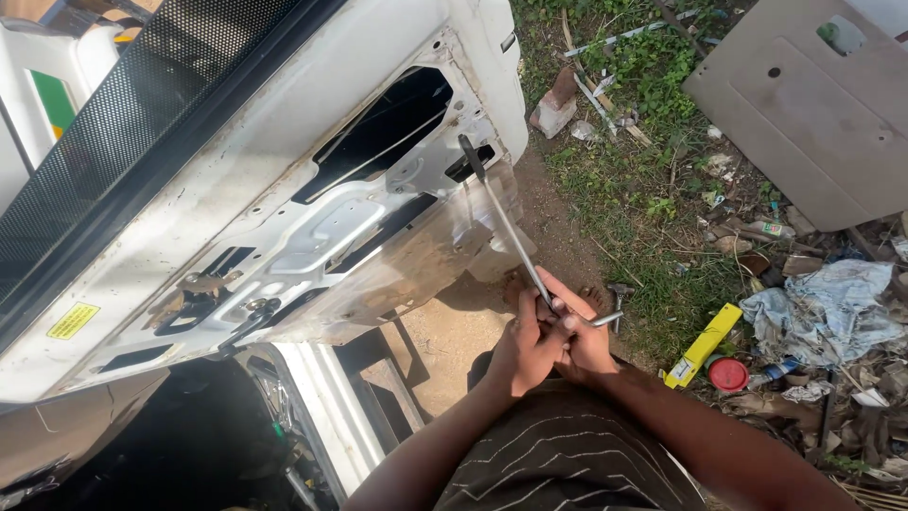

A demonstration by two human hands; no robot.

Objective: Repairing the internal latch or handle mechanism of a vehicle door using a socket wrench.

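- Far right, I see a grey door trim panel (813, 104) lying flat on the grass.
- Below it, a crumpled pale sheet (825, 308) sits among scattered litter.
- Near right, a yellow box (703, 345) lies just beside a red round lid (728, 375).
- Far centre, a broken brick (555, 106) rests at the edge of the grass (653, 66).
- Far left, black mesh (132, 114) covers the window.
- Near left, a yellow sticker (73, 321) marks the white metal.

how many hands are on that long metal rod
2. The left hand and the right hand both grip the bent near end of the long metal rod, side by side and touching; its far tip sits at the white door.
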